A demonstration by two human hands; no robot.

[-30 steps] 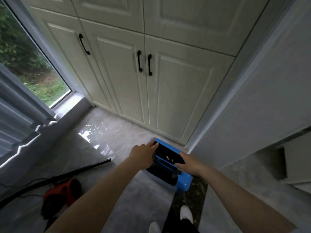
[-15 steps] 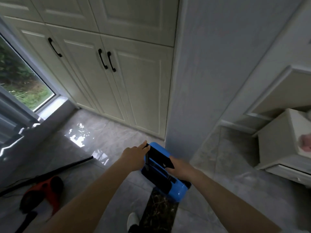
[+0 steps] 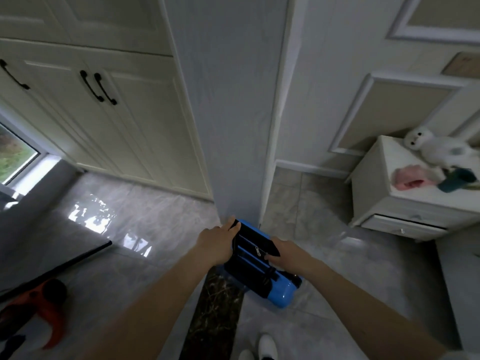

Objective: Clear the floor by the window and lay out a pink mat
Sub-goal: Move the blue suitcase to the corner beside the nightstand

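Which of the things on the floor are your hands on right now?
The blue suitcase by the wall corner: left hand and right hand grip its black front. The orange tool and black pole lie untouched at left.

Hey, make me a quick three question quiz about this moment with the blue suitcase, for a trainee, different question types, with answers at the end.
1. True or false: both hands grip the blue suitcase.
2. Multiple choice: what lies on the floor to the person's left? A) an orange and black tool B) a white plush toy C) a folded towel
3. Fill in: the white plush toy sits on top of the white ____.

Key
1. True: the left hand holds the case's left side, the right hand its right side.
2. A: the orange and black tool lies by a black pole.
3. Cabinet: the white cabinet, which also carries a pink item.
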